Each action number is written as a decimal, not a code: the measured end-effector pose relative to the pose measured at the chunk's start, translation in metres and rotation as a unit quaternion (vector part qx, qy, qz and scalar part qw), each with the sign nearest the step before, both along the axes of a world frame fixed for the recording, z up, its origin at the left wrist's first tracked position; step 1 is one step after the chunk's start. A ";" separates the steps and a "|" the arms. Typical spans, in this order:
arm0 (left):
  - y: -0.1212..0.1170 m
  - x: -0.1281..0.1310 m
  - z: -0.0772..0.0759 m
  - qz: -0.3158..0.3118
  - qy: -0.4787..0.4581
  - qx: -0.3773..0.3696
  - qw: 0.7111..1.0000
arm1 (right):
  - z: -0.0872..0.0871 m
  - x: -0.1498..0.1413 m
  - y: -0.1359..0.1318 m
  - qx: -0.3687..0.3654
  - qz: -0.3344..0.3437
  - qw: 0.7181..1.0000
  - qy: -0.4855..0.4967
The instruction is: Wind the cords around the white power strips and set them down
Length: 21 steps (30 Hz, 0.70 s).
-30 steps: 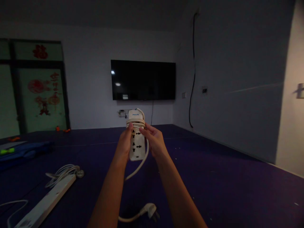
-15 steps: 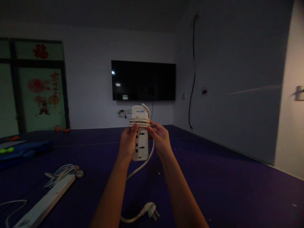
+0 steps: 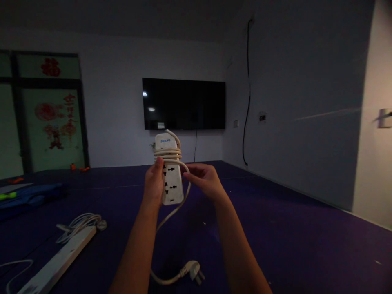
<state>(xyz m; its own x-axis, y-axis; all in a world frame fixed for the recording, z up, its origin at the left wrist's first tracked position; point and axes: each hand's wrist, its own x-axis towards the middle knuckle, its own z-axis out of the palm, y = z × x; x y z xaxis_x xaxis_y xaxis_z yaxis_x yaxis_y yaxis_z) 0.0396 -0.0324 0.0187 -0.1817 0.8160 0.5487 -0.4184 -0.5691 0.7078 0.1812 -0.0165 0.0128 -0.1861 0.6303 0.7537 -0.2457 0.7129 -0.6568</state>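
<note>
A white power strip point(image 3: 174, 183) with PHILIPS lettering is held upright in front of me. Its off-white cord point(image 3: 168, 152) is wound several times around the upper part. My left hand point(image 3: 154, 183) is closed around the strip's left side, thumb on the front just below the windings. At the right edge my right hand point(image 3: 203, 179) has thumb and fingers closed about the cord where it leaves the coils. From there the cord hangs down behind my left forearm to a three-pin plug point(image 3: 194, 271) on the purple surface.
Another long white power strip point(image 3: 61, 259) lies at the lower left with a bundled cable point(image 3: 81, 224) at its end. Blue cloth point(image 3: 33, 194) is farther left. A television point(image 3: 183, 104) hangs on the far wall; a black cable point(image 3: 246, 118) runs down the right wall.
The strip and my left hand have shifted left, with the strip tilting slightly. My right hand has moved off the windings to the loose run of cord beside the strip.
</note>
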 end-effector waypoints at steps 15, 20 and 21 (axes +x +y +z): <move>0.002 0.009 -0.005 -0.036 0.032 0.024 0.999 | -0.005 -0.014 0.009 -0.032 -0.217 0.974 0.063; 0.007 0.007 -0.006 -0.002 0.035 0.031 0.999 | -0.003 -0.019 0.008 -0.061 -0.101 0.988 0.097; 0.008 0.006 -0.005 0.011 0.037 0.032 0.999 | -0.003 -0.020 0.007 -0.074 -0.066 0.988 0.119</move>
<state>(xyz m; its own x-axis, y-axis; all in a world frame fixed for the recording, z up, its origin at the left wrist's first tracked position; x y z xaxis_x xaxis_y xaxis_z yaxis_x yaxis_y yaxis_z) 0.0457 -0.0248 0.0132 -0.1556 0.7750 0.6125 -0.3529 -0.6228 0.6983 0.1615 -0.0090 0.0102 0.0763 0.7438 0.6640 -0.3161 0.6496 -0.6914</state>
